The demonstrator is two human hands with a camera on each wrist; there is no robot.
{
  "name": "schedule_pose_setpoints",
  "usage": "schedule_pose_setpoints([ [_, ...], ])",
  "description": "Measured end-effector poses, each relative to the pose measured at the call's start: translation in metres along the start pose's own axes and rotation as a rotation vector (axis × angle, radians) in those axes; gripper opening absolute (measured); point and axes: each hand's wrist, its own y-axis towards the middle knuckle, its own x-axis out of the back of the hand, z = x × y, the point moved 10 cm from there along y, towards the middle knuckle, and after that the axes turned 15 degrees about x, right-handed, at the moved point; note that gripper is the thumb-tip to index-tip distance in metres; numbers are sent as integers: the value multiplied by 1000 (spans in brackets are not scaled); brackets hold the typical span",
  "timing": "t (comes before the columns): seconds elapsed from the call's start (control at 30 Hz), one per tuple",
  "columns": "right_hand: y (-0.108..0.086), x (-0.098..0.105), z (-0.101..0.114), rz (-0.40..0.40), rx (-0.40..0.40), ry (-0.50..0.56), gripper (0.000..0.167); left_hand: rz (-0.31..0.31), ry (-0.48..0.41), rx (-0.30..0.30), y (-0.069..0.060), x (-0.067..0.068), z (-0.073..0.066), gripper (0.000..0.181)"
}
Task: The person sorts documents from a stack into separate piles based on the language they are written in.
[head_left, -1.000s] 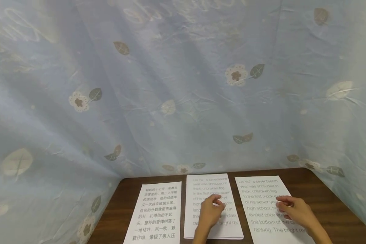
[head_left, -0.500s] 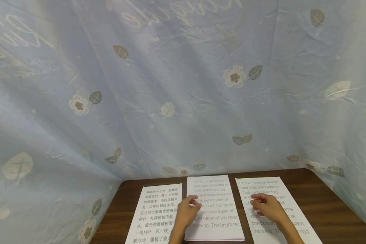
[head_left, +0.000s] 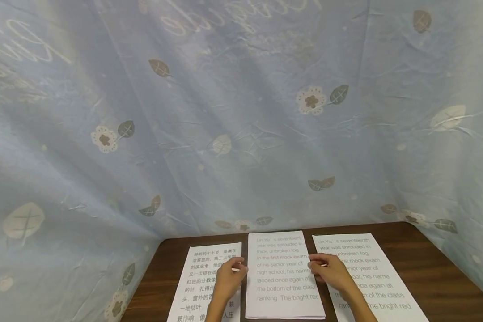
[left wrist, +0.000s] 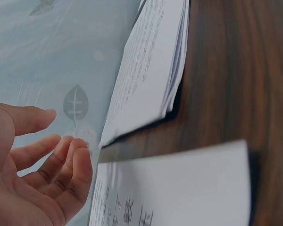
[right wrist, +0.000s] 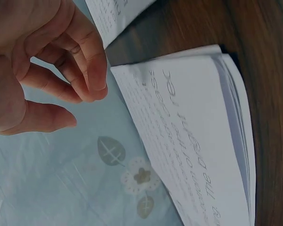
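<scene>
A stack of printed English pages (head_left: 281, 308) lies in the middle of the table, its layered edges showing in the left wrist view. My left hand (head_left: 228, 279) hovers beside its left edge, over a sheet of Chinese text (head_left: 193, 286). Beside the stack's right edge is my right hand (head_left: 332, 273), over the inner side of another English page (head_left: 380, 286). Both wrist views show the left hand (left wrist: 47, 174) and right hand (right wrist: 56, 70) with loosely bent fingers, thumbs apart from them and nothing held. Whether the right fingertips touch the stack, I cannot tell.
The papers lie on a dark brown wooden table (head_left: 438, 268) with narrow gaps of wood between them. A pale blue curtain (head_left: 241, 179) with leaves and flowers hangs behind the table and along its sides.
Both hands have moved left. The left hand has gone from over the middle stack to over the Chinese sheet; the right from over the right page to beside the stack's right edge.
</scene>
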Motion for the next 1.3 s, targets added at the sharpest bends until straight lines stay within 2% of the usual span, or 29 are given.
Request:
schedule_pose_setpoints([
  [0.3,4,-4,2,2,9,-17,39,-17,-6,-8,4,10,4,44],
  [0.5,4,-1,1,-5,21,-26,38,-12,-16,-20,4,7,3,45],
  [0.67,2,0,-3,-8,8,-28,37,-12,5,-1,3,4,4,45],
  [0.93,2,3,-8,-15,11,-93,34,2,12,9,2,0,4,44],
  [1.1,1,2,-9,-9,5,-123,38,14,38,17,2,-6,7,45],
  [1.3,0,-1,-13,4,15,-180,39,3,106,-8,2,-11,7,45],
])
